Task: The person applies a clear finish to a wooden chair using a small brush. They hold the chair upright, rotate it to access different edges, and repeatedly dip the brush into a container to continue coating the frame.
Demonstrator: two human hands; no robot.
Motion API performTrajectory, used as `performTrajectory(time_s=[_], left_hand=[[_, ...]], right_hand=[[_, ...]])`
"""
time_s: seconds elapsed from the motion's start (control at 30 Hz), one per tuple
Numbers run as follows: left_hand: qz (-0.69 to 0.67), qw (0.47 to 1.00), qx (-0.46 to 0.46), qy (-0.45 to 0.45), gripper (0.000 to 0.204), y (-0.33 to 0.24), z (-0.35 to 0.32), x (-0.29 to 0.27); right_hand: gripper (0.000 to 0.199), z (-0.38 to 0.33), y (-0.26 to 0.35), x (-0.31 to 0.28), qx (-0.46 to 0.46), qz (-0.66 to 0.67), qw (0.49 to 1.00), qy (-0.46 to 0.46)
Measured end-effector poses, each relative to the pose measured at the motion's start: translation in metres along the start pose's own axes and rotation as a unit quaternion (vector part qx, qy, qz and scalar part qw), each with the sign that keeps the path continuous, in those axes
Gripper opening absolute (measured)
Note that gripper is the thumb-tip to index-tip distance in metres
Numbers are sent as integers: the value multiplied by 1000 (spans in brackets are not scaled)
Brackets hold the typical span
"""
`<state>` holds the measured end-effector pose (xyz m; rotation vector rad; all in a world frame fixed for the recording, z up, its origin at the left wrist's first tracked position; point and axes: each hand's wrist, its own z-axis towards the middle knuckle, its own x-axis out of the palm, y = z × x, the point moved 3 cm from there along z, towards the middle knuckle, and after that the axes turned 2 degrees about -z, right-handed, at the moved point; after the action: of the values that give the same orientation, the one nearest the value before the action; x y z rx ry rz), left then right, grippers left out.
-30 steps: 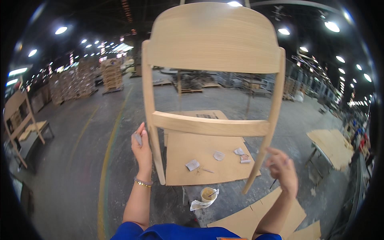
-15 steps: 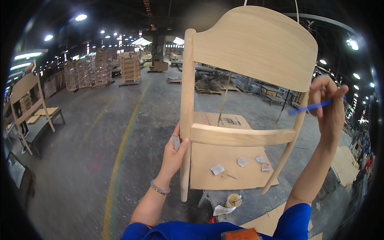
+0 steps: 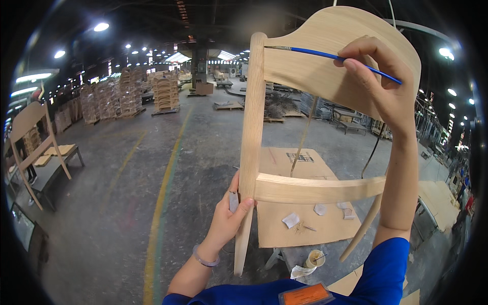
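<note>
A pale wooden chair back frame (image 3: 253, 117) stands upright in front of me. Its wide curved top panel (image 3: 310, 35) and lower crossbar (image 3: 320, 190) join two side posts. My left hand (image 3: 222, 219) is wrapped round the lower left post, with the thumb on its front; a small grey folded piece like sandpaper (image 3: 233, 201) is tucked between the fingers. In front of the panel, my right hand (image 3: 389, 86) pinches a thin blue paintbrush (image 3: 317, 53), held nearly level. Its bristle tip touches or almost touches the joint between the left post and the panel.
Below the frame lies a cardboard sheet (image 3: 274, 231) with crumpled grey scraps (image 3: 291, 220). A cup of pale paste (image 3: 315, 259) with a stick stands at its near edge. Another chair frame (image 3: 30, 122) leans on a bench at left. Wrapped stacks (image 3: 129, 94) stand far off.
My right hand has swung leftward and up from the right post, bringing the brush tip to the left post's top joint. The frame appears shifted slightly right in view; my left hand still grips it.
</note>
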<state>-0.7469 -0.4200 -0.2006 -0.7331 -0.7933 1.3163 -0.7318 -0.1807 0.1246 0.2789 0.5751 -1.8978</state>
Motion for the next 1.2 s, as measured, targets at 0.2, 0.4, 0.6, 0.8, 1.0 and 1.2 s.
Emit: performTrajectory(time_s=[0.2,0.4,0.6,0.8,1.0,1.2], left_hand=[[13,1000,9,-7,80,-11,-9,1],[15,999,29,-19,79,-4,-6,9],[11,999,15,-36,75,11,3,19],[16,994,44,-99,70,23,10,23],[60,988,38,-139,67,40,20,19],[117,984,47,-122,74,47,26,27]], right_hand=[[12,6,-6,10,-38,-39,998,-6],[15,-19,-1,3,12,19,1000,-15],[15,-160,24,-7,103,189,904,369],[8,-379,53,26,532,46,680,502],[16,-624,30,58,761,-177,555,286],[18,-749,29,97,810,-205,506,212]])
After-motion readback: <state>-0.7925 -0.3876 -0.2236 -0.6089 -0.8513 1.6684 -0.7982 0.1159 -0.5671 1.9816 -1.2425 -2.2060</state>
